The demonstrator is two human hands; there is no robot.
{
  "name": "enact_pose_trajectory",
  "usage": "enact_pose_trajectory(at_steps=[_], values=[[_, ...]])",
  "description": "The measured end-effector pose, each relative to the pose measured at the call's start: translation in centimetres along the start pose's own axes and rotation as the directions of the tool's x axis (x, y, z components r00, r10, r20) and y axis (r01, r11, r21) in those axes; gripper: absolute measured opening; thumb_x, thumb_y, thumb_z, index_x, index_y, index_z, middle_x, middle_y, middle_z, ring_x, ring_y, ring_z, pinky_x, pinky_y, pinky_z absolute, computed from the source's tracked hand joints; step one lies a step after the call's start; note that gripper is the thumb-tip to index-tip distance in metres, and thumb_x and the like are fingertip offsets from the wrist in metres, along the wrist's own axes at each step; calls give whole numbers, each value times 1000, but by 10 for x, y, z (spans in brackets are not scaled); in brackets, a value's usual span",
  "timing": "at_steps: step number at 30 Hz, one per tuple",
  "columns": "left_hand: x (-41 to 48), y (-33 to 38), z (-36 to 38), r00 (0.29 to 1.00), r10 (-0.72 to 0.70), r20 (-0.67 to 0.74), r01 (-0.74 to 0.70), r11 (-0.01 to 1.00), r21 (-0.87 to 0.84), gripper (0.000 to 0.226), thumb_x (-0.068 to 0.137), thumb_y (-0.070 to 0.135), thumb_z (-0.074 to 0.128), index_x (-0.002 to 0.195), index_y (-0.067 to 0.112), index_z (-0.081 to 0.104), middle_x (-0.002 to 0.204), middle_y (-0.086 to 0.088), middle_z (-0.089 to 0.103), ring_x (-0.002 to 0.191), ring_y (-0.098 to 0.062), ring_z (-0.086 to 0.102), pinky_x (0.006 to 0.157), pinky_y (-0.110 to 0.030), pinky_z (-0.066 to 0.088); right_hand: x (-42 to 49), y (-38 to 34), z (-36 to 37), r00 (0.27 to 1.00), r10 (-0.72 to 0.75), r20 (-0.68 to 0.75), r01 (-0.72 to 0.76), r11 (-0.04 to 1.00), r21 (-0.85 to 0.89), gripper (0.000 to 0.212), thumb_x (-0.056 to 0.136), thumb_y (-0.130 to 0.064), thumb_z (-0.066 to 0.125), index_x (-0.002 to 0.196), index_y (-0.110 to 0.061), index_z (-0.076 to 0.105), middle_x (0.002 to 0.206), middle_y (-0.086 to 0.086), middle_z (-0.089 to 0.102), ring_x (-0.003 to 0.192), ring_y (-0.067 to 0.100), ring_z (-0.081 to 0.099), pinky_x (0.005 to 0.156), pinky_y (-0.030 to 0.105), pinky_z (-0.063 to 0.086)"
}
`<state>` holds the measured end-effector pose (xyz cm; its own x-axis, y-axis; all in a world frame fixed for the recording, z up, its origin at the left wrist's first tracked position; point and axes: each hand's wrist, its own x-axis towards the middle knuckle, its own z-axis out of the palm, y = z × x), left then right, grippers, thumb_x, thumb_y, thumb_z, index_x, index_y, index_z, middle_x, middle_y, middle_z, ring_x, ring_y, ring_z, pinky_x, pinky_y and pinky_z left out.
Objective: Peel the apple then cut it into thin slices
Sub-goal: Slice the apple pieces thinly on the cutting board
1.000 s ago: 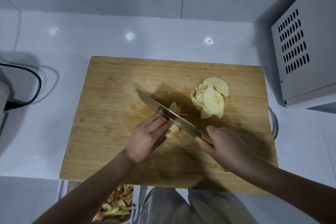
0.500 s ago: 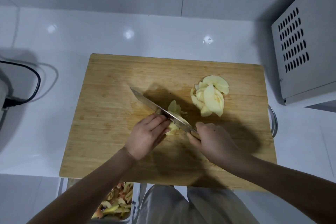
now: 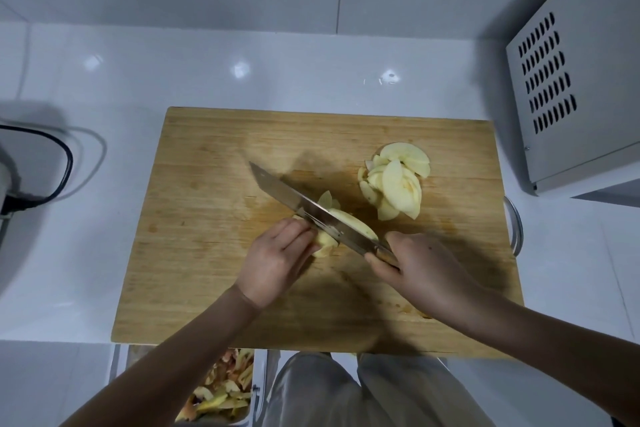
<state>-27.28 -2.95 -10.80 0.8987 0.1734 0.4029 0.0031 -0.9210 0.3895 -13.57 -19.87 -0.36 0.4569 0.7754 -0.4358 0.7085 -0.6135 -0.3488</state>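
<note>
At the far left a black cable (image 3: 66, 163) loops over the white countertop (image 3: 104, 87). A little right of it lies the wooden cutting board (image 3: 194, 218), which takes up the middle of the counter. Just past the board's near left edge, an open container (image 3: 250, 402) holds red and yellow apple peelings (image 3: 221, 388).

The left hand (image 3: 277, 260) rests on the board near its centre. Its fingers are bent and its fingertips press down on the peeled apple piece (image 3: 325, 244), holding it against the wood. That piece is pale yellow and bare of skin, with a rounded back. It lies under the knife (image 3: 304, 206), so it shows on both sides of the blade. The broad steel blade runs diagonally from far left to near right, with its flat side against the left fingertips. A thin cut slice (image 3: 325, 199) leans just beyond the blade on the far side.

The right hand (image 3: 422, 270) is closed around the knife handle, which it mostly hides.

Further right and farther back, well apart from the knife, a heap of apple slices (image 3: 398, 184) lies on the board. The slices are thin, creamy crescents that overlap and lean on one another. A metal hanging loop (image 3: 516, 229) sticks out from the board's right edge. A grey metal appliance (image 3: 571, 80) with rows of vent slots stands at the far right.
</note>
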Motion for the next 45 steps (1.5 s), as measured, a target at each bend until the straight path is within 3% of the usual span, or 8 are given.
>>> enact_pose_trajectory(at_steps=[9,14,23,27,33,36,45], values=[[1,-1,-1,1000,0,2,0,1000,5,25,89,23,59,92,1,72,95,-11,69,89,-21,58,76,-30,52,-6,1,-2,1000,2,4,-3,999,49,27,95,-45,41,90,-21,52,71,-10,51,65,6,56,51,17,39],[1,-4,-1,1000,14,25,-14,1000,-5,23,88,22,61,94,2,72,96,-10,70,86,-21,60,74,-30,51,-3,-2,-3,1000,-20,12,20,1000,-10,23,96,-45,40,83,-26,41,65,-14,42,55,1,44,44,16,26],[0,-4,1,999,33,-4,-33,999,-3,22,88,20,62,97,3,73,97,-11,70,91,-20,60,79,-31,54,12,-8,16,1000,1,11,-1,1000,-31,21,97,-41,40,86,-24,42,64,-15,36,51,0,38,43,16,23],[-1,-5,1,999,34,13,-34,999,4,22,88,20,62,97,3,73,97,-11,70,89,-22,63,76,-34,56,25,-5,31,999,36,14,-36,998,41,24,96,-39,43,96,-18,54,69,-13,43,55,1,42,45,14,26],[-1,-3,-1,999,35,23,-35,999,4,22,88,20,61,95,3,73,96,-12,70,88,-23,65,77,-34,57,24,7,25,998,36,45,-45,979,201,25,94,-40,49,73,-26,45,64,-11,48,54,3,47,46,14,29],[-2,-2,-1,1000,19,12,-18,1000,-11,23,89,20,60,95,2,72,98,-12,70,91,-23,64,81,-34,55,13,11,19,998,63,14,-65,966,251,26,93,-42,49,76,-23,51,65,-8,52,55,5,49,46,15,31],[-2,-2,0,1000,18,-14,-18,1000,16,22,87,18,61,91,-1,71,94,-14,69,92,-21,56,81,-29,48,-3,1,5,1000,5,-6,-4,994,105,23,95,-45,42,84,-25,46,65,-12,45,56,2,47,47,15,28]])
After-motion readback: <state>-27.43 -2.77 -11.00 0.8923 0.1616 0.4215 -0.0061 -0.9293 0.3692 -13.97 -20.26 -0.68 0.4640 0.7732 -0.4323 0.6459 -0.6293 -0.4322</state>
